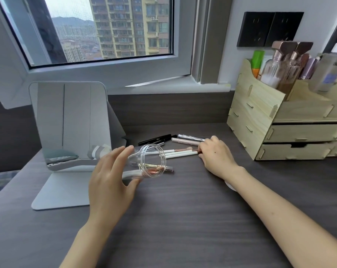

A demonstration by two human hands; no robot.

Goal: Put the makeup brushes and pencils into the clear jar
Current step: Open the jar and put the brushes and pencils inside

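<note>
I note left hand [110, 176] grip holding tilted clear glass jar [151, 161]; right hand [215, 155] grip narrow on white-handled makeup brushes [178, 153], dark wood-grain table [183, 209].

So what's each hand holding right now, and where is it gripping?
The left hand holds the clear jar tilted on its side, fingers around its body. The right hand rests on the white-handled brushes at their ends; an actual grip cannot be told.
</note>
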